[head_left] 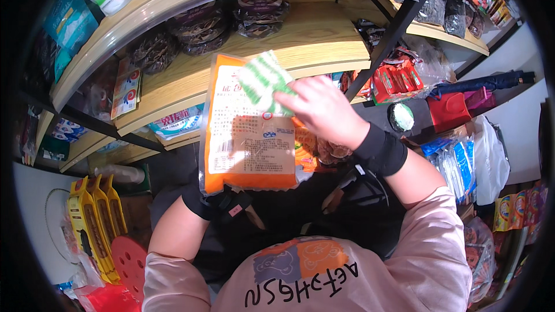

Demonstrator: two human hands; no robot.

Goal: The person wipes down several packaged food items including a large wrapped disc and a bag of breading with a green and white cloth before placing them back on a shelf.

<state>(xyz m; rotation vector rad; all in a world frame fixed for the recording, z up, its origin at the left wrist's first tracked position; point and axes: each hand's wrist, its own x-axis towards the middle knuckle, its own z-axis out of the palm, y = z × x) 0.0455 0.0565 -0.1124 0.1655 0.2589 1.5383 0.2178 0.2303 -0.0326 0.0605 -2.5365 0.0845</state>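
A large flat plastic bag of packaged food (248, 144), orange at its edges with a pale printed panel, is held up in front of me. My left hand is hidden behind this bag and supports it from below. Only the black band (199, 203) at the left wrist shows under the bag's lower left corner. My right hand (324, 107) is closed on a green-and-white striped cloth (263, 81), which lies against the bag's upper right part. More orange packaging (309, 150) shows just right of the bag, partly covered by it.
A wooden shelf (312, 34) ahead carries dark round wrapped packs (260, 14). To the right are red packets (399, 78), a red container (450, 112) and a white plastic bag (491, 150). At left stand yellow packages (92, 225) beside a red perforated stool (128, 263).
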